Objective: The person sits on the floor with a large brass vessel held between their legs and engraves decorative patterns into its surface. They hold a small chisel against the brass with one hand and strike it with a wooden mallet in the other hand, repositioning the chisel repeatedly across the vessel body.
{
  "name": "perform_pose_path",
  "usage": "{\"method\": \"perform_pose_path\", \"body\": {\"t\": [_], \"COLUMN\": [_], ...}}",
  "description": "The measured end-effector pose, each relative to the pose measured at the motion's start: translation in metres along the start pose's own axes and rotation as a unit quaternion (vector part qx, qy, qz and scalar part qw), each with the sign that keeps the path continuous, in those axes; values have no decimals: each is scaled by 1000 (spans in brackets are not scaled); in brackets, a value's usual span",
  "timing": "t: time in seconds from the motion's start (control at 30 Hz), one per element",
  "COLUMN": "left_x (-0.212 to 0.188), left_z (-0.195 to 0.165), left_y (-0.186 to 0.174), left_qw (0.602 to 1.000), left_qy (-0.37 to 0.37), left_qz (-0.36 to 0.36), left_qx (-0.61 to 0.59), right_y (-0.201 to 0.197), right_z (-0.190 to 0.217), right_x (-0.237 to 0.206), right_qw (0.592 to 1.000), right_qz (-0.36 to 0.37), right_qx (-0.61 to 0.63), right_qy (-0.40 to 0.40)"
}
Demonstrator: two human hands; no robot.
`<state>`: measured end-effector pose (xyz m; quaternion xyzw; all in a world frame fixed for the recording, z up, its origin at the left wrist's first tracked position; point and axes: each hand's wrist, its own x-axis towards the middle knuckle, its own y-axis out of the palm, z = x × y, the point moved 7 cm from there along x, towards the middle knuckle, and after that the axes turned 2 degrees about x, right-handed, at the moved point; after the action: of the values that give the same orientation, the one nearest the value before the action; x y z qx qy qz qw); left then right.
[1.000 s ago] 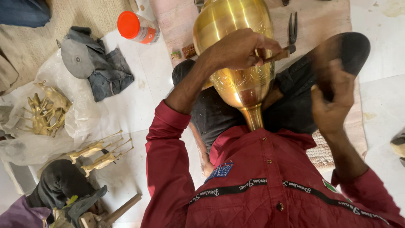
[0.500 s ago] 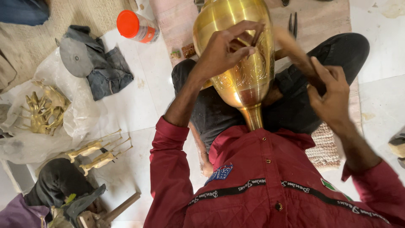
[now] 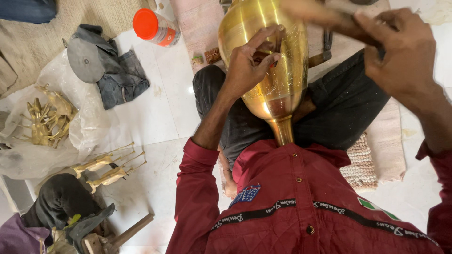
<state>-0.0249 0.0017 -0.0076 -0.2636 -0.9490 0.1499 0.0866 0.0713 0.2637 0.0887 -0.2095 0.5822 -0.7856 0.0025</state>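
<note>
Brass vase (image 3: 270,61) is lying across the lap at centre, neck pointing near. Left hand (image 3: 249,66) is pinching a small punch (image 3: 278,40) against the engraved wall; it's best kept square to the surface with the vase braced. Right hand (image 3: 400,51), far right, is closing around a blurred wooden handle (image 3: 325,16); its head is cut off, and the punch tip is hidden.

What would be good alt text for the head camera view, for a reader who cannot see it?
A seated person in a red shirt holds a small tool against a shiny brass vase with the left hand, while the right hand raises a blurred wooden handle. Brass animal figures and an orange-lidded jar lie on the floor.
</note>
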Motion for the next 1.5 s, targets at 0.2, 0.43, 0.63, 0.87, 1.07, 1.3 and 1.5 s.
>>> {"method": "perform_pose_path", "body": {"t": [0.2, 0.43, 0.63, 0.87, 1.07, 1.3, 1.5], "left_x": [2, 4, -1, -7, -17, -17, -17], "left_z": [-4, -9, -14, -12, -7, -7, -17], "left_y": [1, 2, 3, 3, -3, -4, -4], "left_qw": [999, 999, 1000, 999, 999, 999, 999], "left_qy": [8, -10, 0, -10, -24, 25, 20], "left_qz": [5, -6, -20, -36, -22, -25, -26], "left_qx": [34, 34, 14, 31, -34, 2, -3], "right_y": [-21, -34, -40, -31, 0, 9, -8], "right_z": [18, 42, 34, 28, 11, 9, 21], "right_x": [39, 54, 50, 27, 1, 3, 20], "right_qw": [996, 994, 993, 988, 990, 980, 976], "right_qz": [72, 6, -12, 29, 53, 59, 40], "right_qx": [-5, -6, -10, -128, -115, -172, -185], "right_qy": [-56, -109, -116, -86, -57, -78, -109]}}
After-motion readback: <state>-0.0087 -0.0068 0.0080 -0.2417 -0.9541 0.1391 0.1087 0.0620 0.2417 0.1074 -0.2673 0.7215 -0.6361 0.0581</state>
